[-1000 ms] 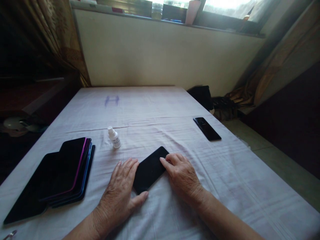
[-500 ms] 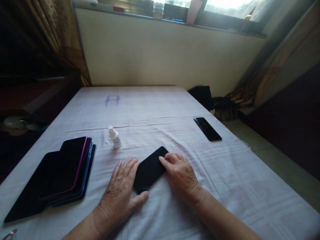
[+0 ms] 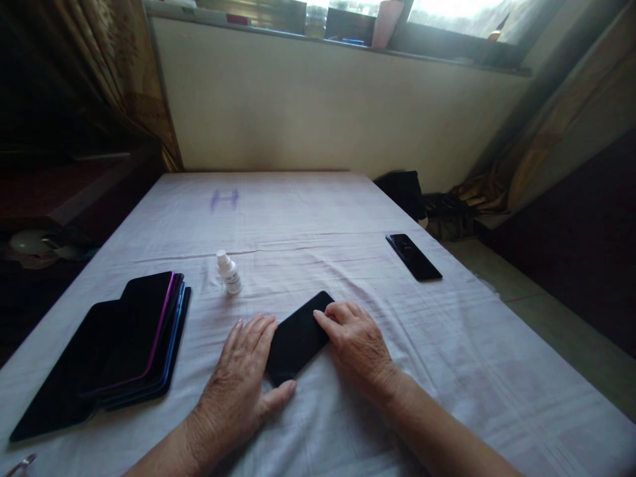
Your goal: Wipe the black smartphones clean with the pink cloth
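A black smartphone (image 3: 297,339) lies flat and slanted on the white cloth, its dark screen up. My left hand (image 3: 243,371) steadies it, fingers along the left edge and thumb at the near corner. Over the far right end of the screen is my right hand (image 3: 358,341), its fingers curled and its thumb tip on the glass. Whatever those curled fingers may hold is hidden. A small white bottle (image 3: 229,272) with a cap stands upright beyond my left hand.
To the left lies a stack of dark phones and a tablet (image 3: 54,371), with pink and blue edges. Another black phone (image 3: 413,257) rests near the right edge of the cloth-covered table (image 3: 298,218). A small shiny object (image 3: 24,462) shows at the bottom left corner.
My right thumb has shifted slightly left across the phone's screen. My left hand and the phone stay in place.
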`<state>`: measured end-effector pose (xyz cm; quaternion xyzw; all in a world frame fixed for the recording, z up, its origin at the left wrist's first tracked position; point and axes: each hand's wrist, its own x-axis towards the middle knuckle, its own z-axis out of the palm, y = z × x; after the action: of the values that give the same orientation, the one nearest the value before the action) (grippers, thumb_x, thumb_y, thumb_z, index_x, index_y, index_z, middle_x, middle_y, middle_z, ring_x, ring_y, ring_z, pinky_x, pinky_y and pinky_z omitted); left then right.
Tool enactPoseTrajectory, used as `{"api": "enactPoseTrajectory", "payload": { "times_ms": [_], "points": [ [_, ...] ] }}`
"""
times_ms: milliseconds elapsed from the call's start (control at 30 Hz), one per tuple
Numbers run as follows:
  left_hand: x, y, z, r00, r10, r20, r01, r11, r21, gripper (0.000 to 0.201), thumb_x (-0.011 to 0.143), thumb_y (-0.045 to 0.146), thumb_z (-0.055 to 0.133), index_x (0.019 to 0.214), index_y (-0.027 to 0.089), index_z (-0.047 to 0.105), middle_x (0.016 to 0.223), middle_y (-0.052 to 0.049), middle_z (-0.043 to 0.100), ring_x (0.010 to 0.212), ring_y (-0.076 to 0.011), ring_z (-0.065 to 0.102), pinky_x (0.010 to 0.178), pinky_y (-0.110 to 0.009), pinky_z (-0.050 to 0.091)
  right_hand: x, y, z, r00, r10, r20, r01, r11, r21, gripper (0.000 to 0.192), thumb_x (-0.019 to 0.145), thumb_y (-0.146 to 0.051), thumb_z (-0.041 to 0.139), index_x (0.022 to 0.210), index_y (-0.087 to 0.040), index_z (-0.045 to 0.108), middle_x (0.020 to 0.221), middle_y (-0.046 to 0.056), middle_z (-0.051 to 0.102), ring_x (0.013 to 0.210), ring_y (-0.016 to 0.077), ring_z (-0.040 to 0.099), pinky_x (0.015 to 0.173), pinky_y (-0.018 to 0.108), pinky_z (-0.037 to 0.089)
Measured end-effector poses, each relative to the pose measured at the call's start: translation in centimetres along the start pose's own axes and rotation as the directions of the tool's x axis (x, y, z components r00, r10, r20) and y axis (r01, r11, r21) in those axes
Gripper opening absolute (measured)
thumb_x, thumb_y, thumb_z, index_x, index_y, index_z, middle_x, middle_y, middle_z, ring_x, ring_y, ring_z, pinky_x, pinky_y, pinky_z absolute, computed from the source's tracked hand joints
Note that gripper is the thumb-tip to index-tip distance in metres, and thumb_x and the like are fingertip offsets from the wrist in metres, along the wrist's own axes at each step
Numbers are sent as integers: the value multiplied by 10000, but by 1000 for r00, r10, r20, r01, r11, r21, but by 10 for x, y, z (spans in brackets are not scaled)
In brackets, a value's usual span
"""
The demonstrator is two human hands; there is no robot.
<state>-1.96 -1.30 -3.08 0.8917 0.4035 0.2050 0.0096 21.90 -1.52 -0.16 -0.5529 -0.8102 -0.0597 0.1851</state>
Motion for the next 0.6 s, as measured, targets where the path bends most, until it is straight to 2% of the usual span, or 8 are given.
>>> {"api": "enactPoseTrajectory", "payload": {
  "times_ms": [133,233,400,467,600],
  "points": [
    [-1,0,0,1000,1,4,-1,1000,0,807,811,434,652,1483,148,306,1464,-169,503,1373,-335,440,1171,-524,280,0,-11,2,996,-86,-23,88,989,121,261,898,-103,578,1091,-221,709,932,58,671,829,196,561,739,307,461],
    [-2,-1,-1,1000,-1,0,1,1000,-7,807,800,418,658,1483,157,317,1468,-156,502,1366,-335,448,1173,-518,291,-2,-5,2,990,-82,-115,108,965,239,336,883,-66,517,1122,-212,704,933,62,663,853,195,571,763,315,486],
    [-3,-9,-6,1000,-2,13,1,1000,4,817,755,335,661,1484,164,335,1481,-139,492,1356,-331,463,1146,-484,366,-8,25,6,941,34,-337,103,919,379,421,880,-31,468,1184,-218,691,949,66,653,885,189,602,777,319,521],
    [-3,-13,-9,1000,9,25,-9,1000,13,833,739,301,658,1492,168,325,1490,-136,484,1353,-328,470,1139,-471,385,-9,35,10,930,106,-352,68,892,447,424,874,-25,479,1164,-237,706,941,57,655,880,179,622,768,299,533],
    [-4,-20,-15,998,47,52,-47,999,1,856,751,296,638,1522,189,282,1501,-118,476,1356,-316,473,1140,-461,392,-8,43,17,924,233,-303,-7,803,596,406,872,-37,488,1105,-257,738,898,36,660,838,155,648,743,256,540]
  ]
}}
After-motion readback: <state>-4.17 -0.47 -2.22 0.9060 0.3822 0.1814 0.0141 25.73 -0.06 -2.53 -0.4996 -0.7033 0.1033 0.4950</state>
